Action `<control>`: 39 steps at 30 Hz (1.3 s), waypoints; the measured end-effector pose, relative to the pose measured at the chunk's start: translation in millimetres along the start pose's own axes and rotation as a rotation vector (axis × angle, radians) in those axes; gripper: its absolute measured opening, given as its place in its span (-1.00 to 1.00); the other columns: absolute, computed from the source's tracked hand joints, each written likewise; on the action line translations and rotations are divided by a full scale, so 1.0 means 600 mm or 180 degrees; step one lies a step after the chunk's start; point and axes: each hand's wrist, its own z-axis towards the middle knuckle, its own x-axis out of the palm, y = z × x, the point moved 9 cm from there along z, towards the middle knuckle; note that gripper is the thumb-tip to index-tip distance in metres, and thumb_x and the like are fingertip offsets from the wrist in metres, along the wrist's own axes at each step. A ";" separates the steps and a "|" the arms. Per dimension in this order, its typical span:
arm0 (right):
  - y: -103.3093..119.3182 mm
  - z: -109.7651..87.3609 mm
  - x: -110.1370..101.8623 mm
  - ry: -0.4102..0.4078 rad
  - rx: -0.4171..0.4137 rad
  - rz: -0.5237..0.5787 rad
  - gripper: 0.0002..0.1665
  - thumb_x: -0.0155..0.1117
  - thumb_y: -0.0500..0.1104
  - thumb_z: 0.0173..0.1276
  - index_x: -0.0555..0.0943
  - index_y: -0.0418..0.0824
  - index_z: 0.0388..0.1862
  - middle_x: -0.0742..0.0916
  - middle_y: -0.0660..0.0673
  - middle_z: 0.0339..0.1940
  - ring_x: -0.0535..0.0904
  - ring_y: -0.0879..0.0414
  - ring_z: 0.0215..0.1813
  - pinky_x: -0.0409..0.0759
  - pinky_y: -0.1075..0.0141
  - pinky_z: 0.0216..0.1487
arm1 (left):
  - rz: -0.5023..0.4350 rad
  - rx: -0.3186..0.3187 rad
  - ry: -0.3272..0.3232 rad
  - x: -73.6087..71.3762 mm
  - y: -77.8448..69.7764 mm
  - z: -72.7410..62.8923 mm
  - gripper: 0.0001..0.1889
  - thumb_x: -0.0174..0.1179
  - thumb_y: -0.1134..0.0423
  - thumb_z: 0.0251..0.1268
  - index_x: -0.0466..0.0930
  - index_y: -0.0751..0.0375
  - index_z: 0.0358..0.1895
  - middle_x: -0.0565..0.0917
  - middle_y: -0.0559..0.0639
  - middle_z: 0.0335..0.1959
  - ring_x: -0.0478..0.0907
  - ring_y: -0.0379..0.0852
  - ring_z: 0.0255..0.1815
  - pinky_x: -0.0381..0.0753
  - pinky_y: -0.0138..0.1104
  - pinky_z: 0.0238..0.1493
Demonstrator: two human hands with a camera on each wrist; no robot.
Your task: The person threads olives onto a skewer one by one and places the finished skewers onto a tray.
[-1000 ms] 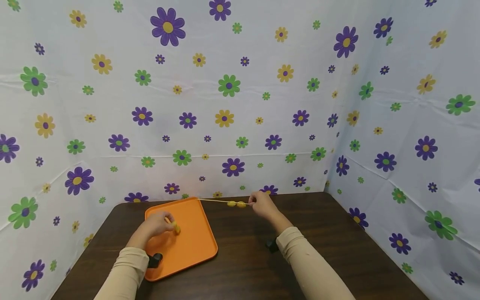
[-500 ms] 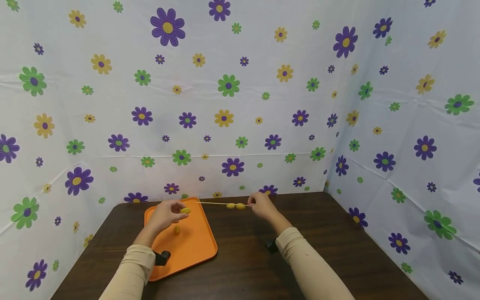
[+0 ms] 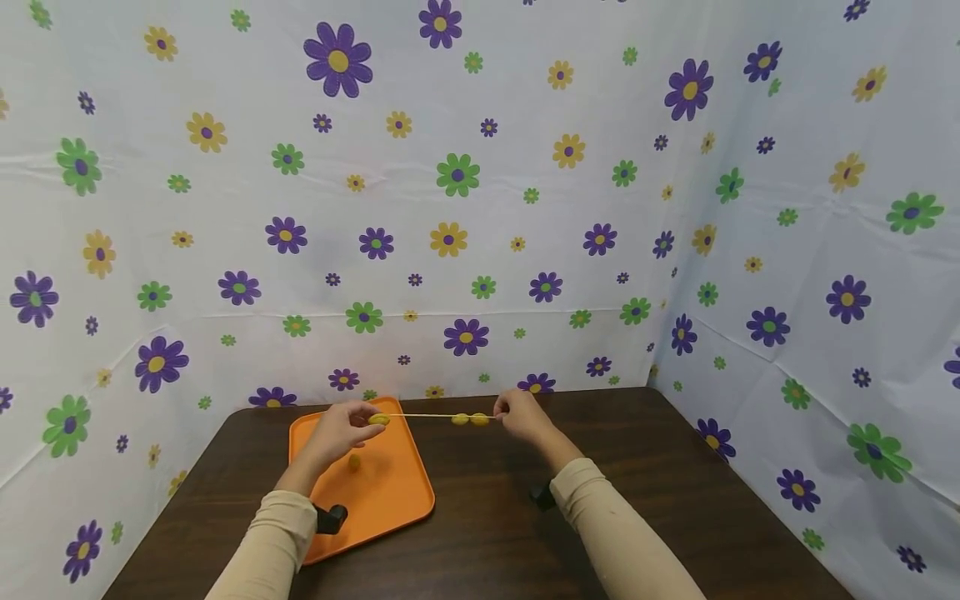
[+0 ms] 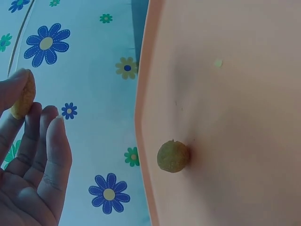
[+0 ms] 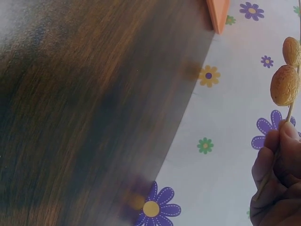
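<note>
Yellow fruit in L hand

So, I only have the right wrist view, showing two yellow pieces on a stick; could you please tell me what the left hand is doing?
Observer: The left hand pinches a yellow oval piece.
Operator: Thank you; I see just a corner of the orange tray. Is anything lying on it?
Observer: Yes, the left wrist view shows a round piece on it.
Operator: And could you kindly say where the far end of the stick is?
Observer: In the head view it is right at the piece in the left hand, though I cannot tell whether it has gone in.
</note>
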 end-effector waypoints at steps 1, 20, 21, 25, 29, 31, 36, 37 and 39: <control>-0.001 -0.001 0.002 0.0007 -0.0005 -0.0005 -0.78 0.26 -0.48 0.32 0.61 -0.24 -0.47 0.59 -0.03 -0.48 0.45 0.11 -0.39 0.49 0.29 -0.39 | 0.0013 0.0001 0.0003 0.002 0.001 0.000 -0.70 0.40 0.21 0.32 0.68 0.28 0.04 0.70 0.06 -0.20 0.66 -0.02 -0.18 0.75 -0.23 -0.21; -0.011 -0.004 0.002 -0.0006 0.0110 -0.0093 -0.82 0.29 -0.44 0.34 0.64 -0.25 -0.44 0.62 -0.04 -0.45 0.47 0.09 -0.37 0.51 0.28 -0.37 | -0.0225 0.0046 0.0002 0.011 -0.011 0.004 -0.73 0.42 0.23 0.29 0.73 0.27 -0.01 0.72 0.08 -0.21 0.68 0.16 -0.12 0.76 -0.22 -0.15; -0.010 -0.004 0.002 -0.0014 0.0092 -0.0106 -0.83 0.29 -0.45 0.33 0.64 -0.26 -0.44 0.62 -0.04 -0.45 0.47 0.09 -0.37 0.52 0.28 -0.38 | -0.0204 0.0069 -0.0015 0.010 -0.013 0.004 -0.74 0.42 0.24 0.28 0.74 0.27 -0.03 0.71 0.08 -0.22 0.68 0.13 -0.15 0.76 -0.20 -0.15; -0.003 -0.003 0.001 -0.0063 0.0017 -0.0146 -0.80 0.27 -0.47 0.30 0.63 -0.24 -0.47 0.62 -0.04 -0.46 0.47 0.10 -0.38 0.52 0.28 -0.38 | -0.0107 0.0131 -0.0072 0.009 -0.018 0.004 -0.76 0.45 0.24 0.25 0.78 0.22 -0.05 0.71 0.04 -0.24 0.67 0.00 -0.22 0.76 -0.10 -0.11; -0.001 -0.003 0.001 -0.0092 0.0027 -0.0147 -0.77 0.24 -0.48 0.30 0.61 -0.21 -0.49 0.61 -0.04 -0.47 0.46 0.11 -0.39 0.51 0.28 -0.38 | -0.0046 0.0198 -0.0064 0.011 -0.020 0.003 -0.73 0.47 0.19 0.23 0.79 0.22 -0.06 0.71 0.02 -0.25 0.63 -0.06 -0.22 0.74 -0.10 -0.12; -0.001 -0.004 0.002 -0.0100 0.0053 -0.0160 -0.76 0.24 -0.48 0.31 0.60 -0.21 -0.49 0.60 -0.03 -0.48 0.46 0.11 -0.39 0.50 0.29 -0.39 | -0.0030 0.0211 -0.0052 0.012 -0.021 0.003 -0.72 0.48 0.18 0.21 0.79 0.23 -0.07 0.71 0.01 -0.26 0.62 -0.05 -0.22 0.73 -0.14 -0.15; 0.001 -0.006 0.005 -0.0139 0.0006 -0.0203 -0.74 0.24 -0.50 0.27 0.58 -0.19 -0.51 0.59 -0.02 -0.50 0.46 0.12 -0.40 0.50 0.28 -0.38 | 0.0004 0.0251 -0.0055 0.017 -0.025 0.004 -0.70 0.50 0.17 0.19 0.80 0.25 -0.08 0.71 0.01 -0.27 0.61 -0.05 -0.21 0.67 -0.28 -0.22; 0.001 -0.007 0.006 -0.0140 -0.0007 -0.0196 -0.74 0.24 -0.50 0.27 0.58 -0.18 -0.51 0.59 -0.02 -0.50 0.46 0.12 -0.40 0.50 0.28 -0.38 | -0.0032 0.0249 -0.0050 0.018 -0.024 0.004 -0.70 0.50 0.16 0.18 0.80 0.26 -0.08 0.71 0.01 -0.27 0.61 -0.05 -0.21 0.68 -0.28 -0.22; 0.000 -0.006 0.006 -0.0146 -0.0017 -0.0177 -0.73 0.24 -0.50 0.26 0.58 -0.18 -0.51 0.60 -0.01 -0.49 0.46 0.12 -0.40 0.50 0.29 -0.37 | -0.0127 0.0212 -0.0039 0.020 -0.022 0.005 -0.67 0.50 0.15 0.18 0.79 0.27 -0.06 0.73 0.01 -0.25 0.62 -0.04 -0.19 0.69 -0.28 -0.20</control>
